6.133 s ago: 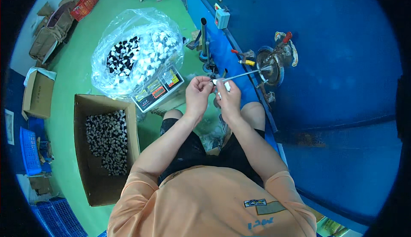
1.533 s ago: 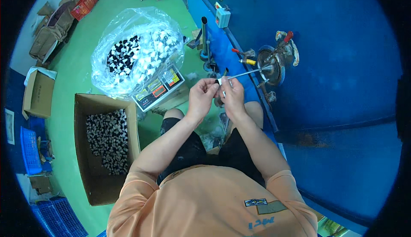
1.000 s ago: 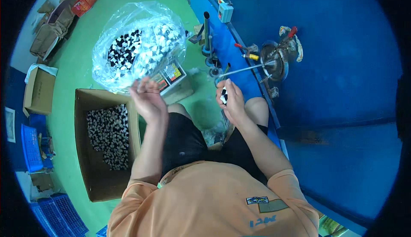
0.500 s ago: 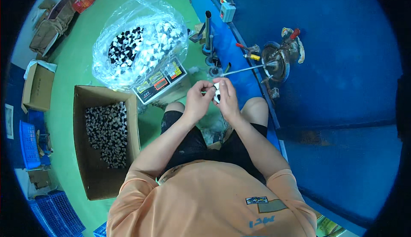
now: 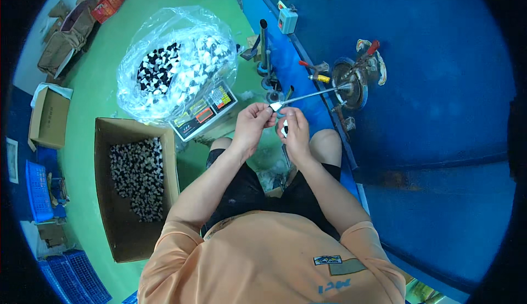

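My left hand (image 5: 252, 125) is closed, pinching a small black-and-white piece (image 5: 276, 107) between thumb and fingertips. That piece is at the near end of a thin metal rod (image 5: 312, 93); whether it touches the tip I cannot make out. Just to the right, my right hand (image 5: 297, 136) is curled around another black-and-white piece (image 5: 284, 129), partly covered by the fingers. The rod runs out from a round metal fixture (image 5: 351, 83) on the blue surface.
Left of my hands, a clear plastic bag (image 5: 132, 98) full of black-and-white pieces rests on a scale (image 5: 204, 115). Below it a cardboard box (image 5: 103, 188) holds many similar pieces. Toggle clamps with red (image 5: 373, 47) and yellow (image 5: 319, 77) handles surround the fixture. Upright pipes (image 5: 263, 43) stand ahead.
My hands were together over the white and black pieces. Now they are apart: the left has carried one piece up to the rod's end, while the right stays lower with its piece.
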{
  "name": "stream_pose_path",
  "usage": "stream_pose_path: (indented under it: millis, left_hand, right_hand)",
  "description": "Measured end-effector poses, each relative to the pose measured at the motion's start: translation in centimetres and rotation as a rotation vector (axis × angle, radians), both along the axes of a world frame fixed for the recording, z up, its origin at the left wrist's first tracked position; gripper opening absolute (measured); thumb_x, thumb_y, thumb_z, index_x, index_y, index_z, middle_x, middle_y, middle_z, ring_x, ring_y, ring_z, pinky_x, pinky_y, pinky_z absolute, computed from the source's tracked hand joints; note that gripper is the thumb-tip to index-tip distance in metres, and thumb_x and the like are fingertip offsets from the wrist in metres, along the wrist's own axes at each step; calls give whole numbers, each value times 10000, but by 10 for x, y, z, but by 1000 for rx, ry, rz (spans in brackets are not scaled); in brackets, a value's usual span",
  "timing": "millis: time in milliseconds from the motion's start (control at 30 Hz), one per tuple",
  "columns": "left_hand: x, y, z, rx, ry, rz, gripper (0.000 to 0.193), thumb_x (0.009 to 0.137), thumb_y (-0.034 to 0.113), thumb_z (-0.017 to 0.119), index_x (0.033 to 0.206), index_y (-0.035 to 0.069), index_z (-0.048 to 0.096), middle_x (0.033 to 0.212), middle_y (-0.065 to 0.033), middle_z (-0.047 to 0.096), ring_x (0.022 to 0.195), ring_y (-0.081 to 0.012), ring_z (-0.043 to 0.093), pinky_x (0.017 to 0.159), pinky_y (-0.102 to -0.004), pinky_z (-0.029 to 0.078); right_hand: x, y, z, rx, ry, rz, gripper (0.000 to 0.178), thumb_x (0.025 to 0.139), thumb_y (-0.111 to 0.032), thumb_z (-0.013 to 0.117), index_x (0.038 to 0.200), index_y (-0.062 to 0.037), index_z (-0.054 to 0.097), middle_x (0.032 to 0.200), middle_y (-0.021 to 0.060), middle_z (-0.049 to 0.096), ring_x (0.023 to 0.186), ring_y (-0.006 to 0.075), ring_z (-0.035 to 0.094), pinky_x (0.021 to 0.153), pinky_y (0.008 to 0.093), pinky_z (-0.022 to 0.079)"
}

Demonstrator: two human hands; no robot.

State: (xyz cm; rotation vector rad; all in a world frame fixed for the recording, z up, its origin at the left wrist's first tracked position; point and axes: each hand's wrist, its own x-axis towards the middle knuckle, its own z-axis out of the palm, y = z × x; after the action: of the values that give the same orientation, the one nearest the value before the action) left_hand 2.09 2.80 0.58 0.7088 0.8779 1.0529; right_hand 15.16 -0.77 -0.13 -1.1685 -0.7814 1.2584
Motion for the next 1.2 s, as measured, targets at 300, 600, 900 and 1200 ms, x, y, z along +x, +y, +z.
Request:
stream_pose_path:
  millis: [300,600,900,1200]
  left_hand:
    - [13,6,8,141,170,-26,144,942,32,586,1067,-37,608,855,-74,645,731,-112,603,713,-224,522]
    - [20,3,15,126,176,64,156,931,16,589,1071,-47,618,845,-76,647,708,-106,585,681,-217,504]
    - [26,7,16,196,164,-22,160,924,7,593,1070,-54,620,831,-74,644,685,-105,577,654,-218,497]
    - [31,6,8,209,217,65,137,895,27,616,1012,-39,645,743,-44,623,619,-78,554,583,-195,464]
  right_hand:
    - [0,18,10,35,32,-63,196,1008,-244,521,942,-62,549,685,3,504,548,61,430,458,191,290]
    - [-1,23,11,-6,14,-103,196,998,-236,550,924,-54,551,696,8,523,551,47,429,455,186,292]
    - [5,25,11,16,43,-139,193,988,-187,574,909,-11,560,719,35,558,601,79,478,537,219,404]
    - [0,22,22,16,117,-127,183,993,-178,561,901,-20,550,754,35,559,610,83,484,531,215,398]
